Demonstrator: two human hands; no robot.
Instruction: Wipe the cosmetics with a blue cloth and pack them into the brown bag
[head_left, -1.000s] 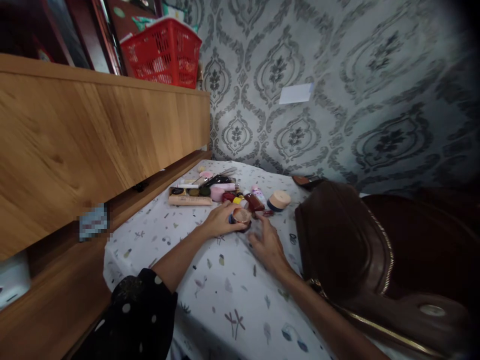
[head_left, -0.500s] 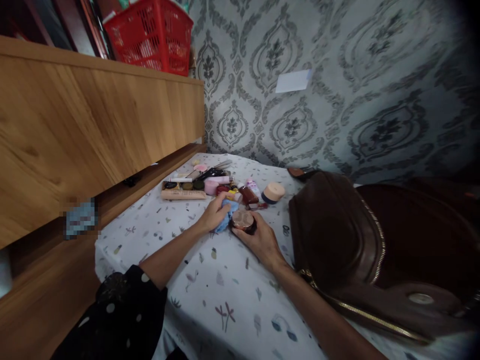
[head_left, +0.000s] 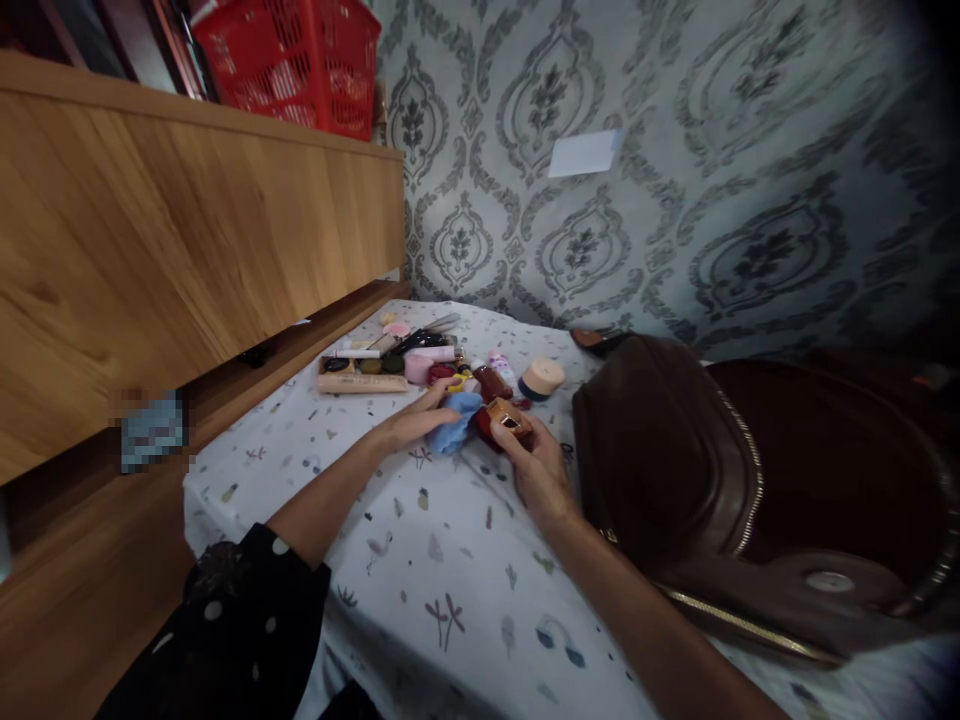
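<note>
**Jar met cloth over the sheet**

The left hand (head_left: pixel 405 428) was closed around a blue cloth (head_left: pixel 456 418) bunched on the printed sheet (head_left: pixel 420 560). Just to its right, the right hand (head_left: pixel 538 468) gripped a small brown jar (head_left: pixel 507 417) in its fingertips. The jar was tilted and close against the cloth; whether they touched, I could not tell. It looked like the step of bringing jar and cloth together. A next move would call for a firm pinch on the tilted jar.

A wooden panel (head_left: pixel 187 230) rose to the left of the left hand. A brown bag (head_left: pixel 667 460) lay close on the right of the right hand, crowding the wrist. Beyond both hands, a clutter of cosmetics (head_left: pixel 397 365) and a cream-lidded pot (head_left: pixel 541 378) left little room forward.
</note>
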